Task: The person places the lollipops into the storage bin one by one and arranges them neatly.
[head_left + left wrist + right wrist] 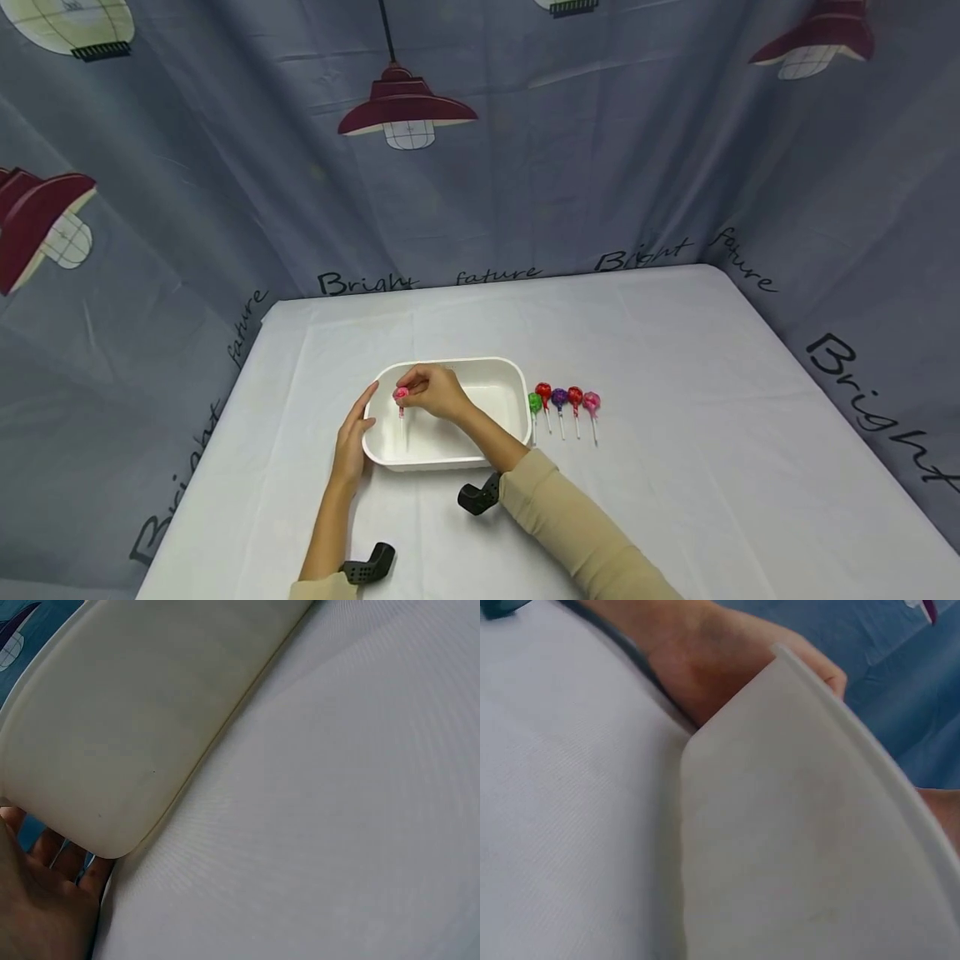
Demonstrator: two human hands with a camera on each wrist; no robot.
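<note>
A white rectangular tray (480,362) sits on the table. Over its left part, my right hand (437,392) pinches a pink lollipop (401,392) by its head between thumb and fingertips, the white stick pointing down into the tray. My left hand (350,442) rests against the tray's left end, with fairly straight fingers along the outer wall and the thumb near the rim. In the left wrist view, the left hand (49,892) appears at the tray's end wall. The right wrist view shows mainly the tray's outer side (780,825); the lollipop is hidden there.
Right of the tray lies a row of lollipops: green (535,403), red (543,390), purple (559,397), another red (575,395) and pink (592,402). A white cloth (675,500) covers the table. A grey printed curtain (570,183) stands behind and beside it.
</note>
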